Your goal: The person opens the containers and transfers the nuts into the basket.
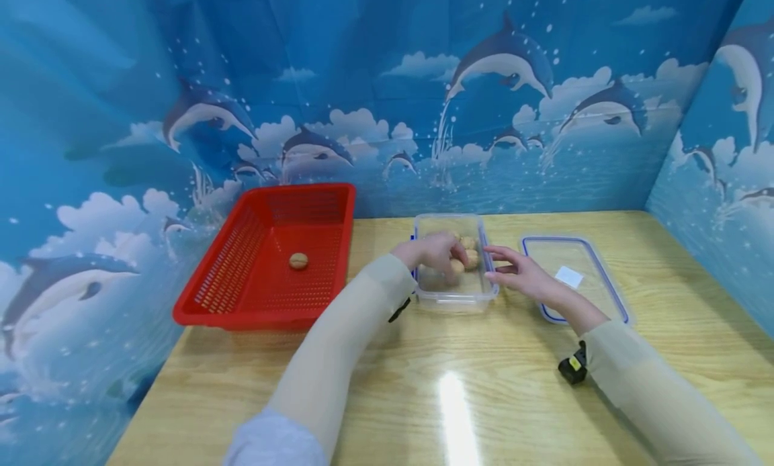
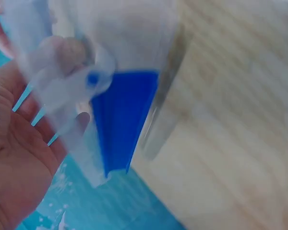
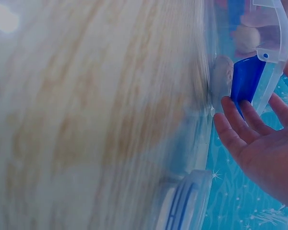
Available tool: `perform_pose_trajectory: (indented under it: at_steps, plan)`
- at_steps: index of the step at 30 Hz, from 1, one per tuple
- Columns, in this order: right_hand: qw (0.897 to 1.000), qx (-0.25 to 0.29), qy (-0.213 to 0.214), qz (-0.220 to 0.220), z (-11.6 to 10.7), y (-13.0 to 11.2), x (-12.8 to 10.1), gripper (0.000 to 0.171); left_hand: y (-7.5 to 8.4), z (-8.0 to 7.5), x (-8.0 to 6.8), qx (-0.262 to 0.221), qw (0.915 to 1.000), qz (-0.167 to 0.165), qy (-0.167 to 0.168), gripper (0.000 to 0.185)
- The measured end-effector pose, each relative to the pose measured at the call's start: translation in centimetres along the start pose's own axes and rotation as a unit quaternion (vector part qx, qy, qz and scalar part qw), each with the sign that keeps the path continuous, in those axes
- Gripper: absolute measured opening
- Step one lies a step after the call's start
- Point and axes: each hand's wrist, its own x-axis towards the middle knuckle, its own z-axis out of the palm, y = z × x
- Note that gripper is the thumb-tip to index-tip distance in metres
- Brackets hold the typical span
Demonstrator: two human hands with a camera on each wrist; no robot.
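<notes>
Walnut [image 1: 457, 267] looks pinched in my left fingers [image 1: 462, 253], red basket [image 1: 260, 320] leftward; my right fingers [image 3: 239, 125], spread, sit farther.

1. Container [image 1: 456, 298]: clear plastic, smooth and glossy, with a translucent look at the walls.
2. Clip [image 2: 125, 120]: opaque blue plastic, smooth.
3. Lid [image 1: 595, 288]: transparent smooth plastic, edged by a blue seal; the label [image 1: 569, 276] upon it appears to be white matt paper.
4. Basket [image 1: 302, 236]: red plastic, perforated, with a slight sheen.
5. Walnut [image 1: 298, 260]: shell matt and rough-looking.
6. Table [image 1: 514, 399]: wood-grained surface, smooth, glossy enough to mirror a light.
7. Backdrop [image 1: 375, 70]: printed sheet, faintly creased; cloth or plastic, indistinguishable.
8. Sleeves [image 1: 653, 392]: matt cloth.
</notes>
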Motion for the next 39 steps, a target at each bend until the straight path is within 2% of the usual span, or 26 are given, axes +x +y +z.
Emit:
perform_pose_trajectory:
  at_steps: [7, 15, 21, 25, 31, 39]
  plan:
    - [1.0, 0.0, 0.001, 0.001, 0.0, 0.0, 0.0, 0.069, 1.3, -2.2, -1.2, 0.059, 0.9981, 0.017, -0.004, 0.037]
    - [1.0, 0.006, 0.0, 0.0, 0.0, -0.1, 0.0, 0.069, 2.0, -4.4, -3.1, 0.063, 0.9972, 0.039, -0.01, 0.039]
    - [1.0, 0.002, -0.001, -0.002, 0.1, 0.0, 0.0, 0.07, 1.1, -5.2, -5.4, 0.036, 0.998, 0.052, 0.003, 0.037]
    - [1.0, 0.0, -0.001, 0.001, 0.0, 0.0, 0.0, 0.07, 0.3, -5.3, -7.0, -0.001, 0.9984, 0.053, 0.02, 0.035]
    - [1.0, -0.002, -0.003, -0.002, 0.1, 0.1, 0.0, 0.07, -0.8, -5.5, -9.9, -0.04, 0.9969, 0.036, 0.058, 0.034]
    - [1.0, -0.002, -0.005, -0.006, 0.1, 0.0, -0.1, 0.068, -2.2, -6.5, -13.1, -0.053, 0.9932, 0.014, 0.103, 0.035]
